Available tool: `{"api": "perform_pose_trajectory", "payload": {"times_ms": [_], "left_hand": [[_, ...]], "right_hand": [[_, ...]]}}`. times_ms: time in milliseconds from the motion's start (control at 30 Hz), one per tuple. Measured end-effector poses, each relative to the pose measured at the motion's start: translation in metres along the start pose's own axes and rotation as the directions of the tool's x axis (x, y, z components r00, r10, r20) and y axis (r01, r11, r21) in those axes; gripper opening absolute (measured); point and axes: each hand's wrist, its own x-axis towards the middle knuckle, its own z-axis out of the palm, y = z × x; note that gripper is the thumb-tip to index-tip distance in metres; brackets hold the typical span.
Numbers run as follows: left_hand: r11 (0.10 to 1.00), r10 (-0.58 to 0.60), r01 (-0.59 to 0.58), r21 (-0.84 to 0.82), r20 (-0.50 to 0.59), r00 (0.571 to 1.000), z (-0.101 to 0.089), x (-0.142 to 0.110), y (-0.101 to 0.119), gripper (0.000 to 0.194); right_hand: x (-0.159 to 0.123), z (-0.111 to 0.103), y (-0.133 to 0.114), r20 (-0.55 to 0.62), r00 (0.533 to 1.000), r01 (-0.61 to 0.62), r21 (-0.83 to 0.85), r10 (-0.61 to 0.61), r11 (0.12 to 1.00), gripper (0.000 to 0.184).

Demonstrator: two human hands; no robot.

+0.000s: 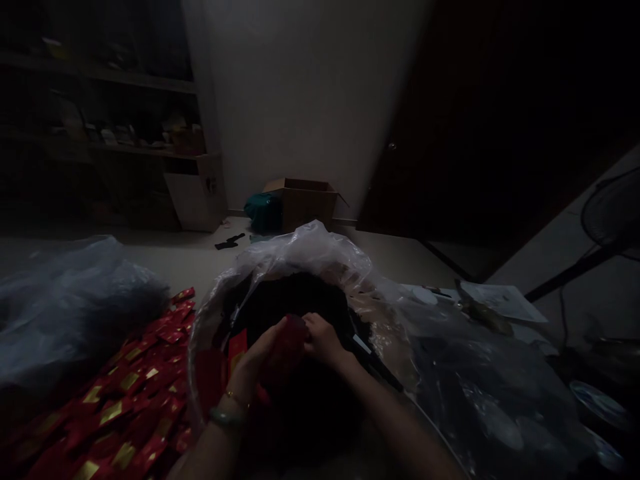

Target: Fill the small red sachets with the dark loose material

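Dim light; detail limited. Red packet (283, 353) held between both hands, centred low in view, over the open mouth of a clear bag (305, 250). Left hand (257, 357) closed around the packet's near side; right hand (323, 340) pinches its upper end. Neither hand appears released. Long axis of the packet runs from lower left to upper right, apparently leaning away from the person; exact tilt unclear in shadow.

Bag holds a dark, loose-looking mass (290, 300); its contents cannot be identified. A second red packet (237, 350) stands against the inside of the bag, near the left hand. A black strip with a white mark (375, 360) lies beside the right hand.

State of work as seen: many red packets with gold labels (115, 407) lie overlapping in a spread left of the bag, and the dark mass remains heaped in the bag. Count of packets not obtainable; whether they are full cannot be told.

Around: grey plastic sheeting (65, 307) at far left; a second clear bag with dark contents (490, 400) to the right; paper sheet (500, 300) beyond it. All rest on what appears to be a pale floor (410, 257). Farther off: cardboard box (300, 207), teal cloth (263, 213), fan (613, 213).
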Motion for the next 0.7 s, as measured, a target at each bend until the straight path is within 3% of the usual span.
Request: {"api": "perform_pose_trajectory", "payload": {"times_ms": [67,133,200,267,433,533,700], "left_hand": [[0.995,-0.097,0.097,0.005,0.027,0.995,0.006,-0.002,0.001,0.040],[0.984,-0.178,0.177,0.014,0.037,0.983,0.010,-0.006,0.003,0.048],[0.972,-0.237,0.236,0.013,0.037,0.971,0.012,-0.008,0.004,0.052],[0.967,-0.255,0.255,0.004,0.035,0.966,0.012,-0.007,0.003,0.053],[0.973,-0.231,0.231,0.021,0.021,0.973,0.009,0.006,-0.005,0.057],[0.978,-0.203,0.203,0.054,0.000,0.979,0.007,0.011,-0.009,0.058],[0.988,-0.076,0.073,0.135,0.021,0.997,0.001,0.017,-0.015,0.063]], "right_hand": [[0.007,-0.018,0.005,-0.119,0.969,-0.179,0.256,0.215,0.950,0.010],[0.016,-0.032,0.008,-0.180,0.862,-0.310,0.552,0.473,0.774,0.013],[0.025,-0.039,0.011,-0.167,0.746,-0.340,0.737,0.644,0.585,0.019],[0.033,-0.040,0.012,-0.140,0.690,-0.330,0.812,0.710,0.481,0.027],[0.048,-0.034,-0.004,-0.055,0.674,-0.292,0.896,0.737,0.334,0.036],[0.052,-0.035,-0.020,0.011,0.710,-0.277,0.924,0.704,0.264,0.035],[0.049,-0.044,-0.037,-0.001,0.813,-0.291,0.865,0.582,0.409,0.042]]}}
